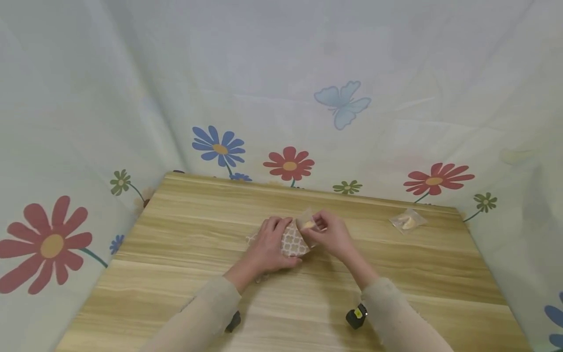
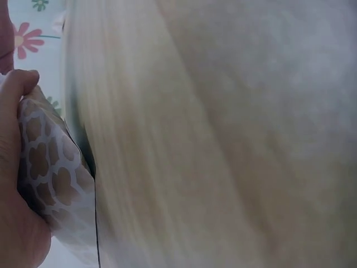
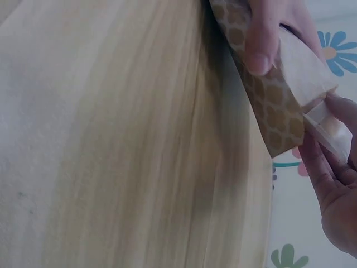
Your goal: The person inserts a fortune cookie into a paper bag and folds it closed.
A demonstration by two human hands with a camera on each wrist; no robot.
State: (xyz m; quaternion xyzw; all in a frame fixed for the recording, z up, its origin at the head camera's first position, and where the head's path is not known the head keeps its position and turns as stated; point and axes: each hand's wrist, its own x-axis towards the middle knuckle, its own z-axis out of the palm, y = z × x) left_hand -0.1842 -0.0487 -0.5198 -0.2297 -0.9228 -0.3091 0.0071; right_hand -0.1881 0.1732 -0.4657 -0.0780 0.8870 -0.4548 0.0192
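A tan paper bag [image 1: 293, 240] with a white lattice pattern lies on its side near the middle of the table. My left hand [image 1: 267, 248] grips it from the left, thumb along the near side. In the right wrist view, the open end of the bag [image 3: 274, 120] faces my right hand [image 3: 341, 209]. Between thumb and fingers, my right hand [image 1: 335, 238] pinches a small clear plastic packet [image 1: 309, 222] with something beige inside, right at the bag's mouth. The left wrist view shows the patterned side of the bag [image 2: 58, 173] against my left hand [image 2: 19, 223].
A second clear packet [image 1: 409, 221] with a curved beige piece lies at the table's back right. Flower-printed cloth [image 1: 246, 88] hangs behind and beside the wood-grain table [image 1: 176, 234]. A black wrist device [image 1: 356, 317] sits by the right sleeve [image 1: 398, 313].
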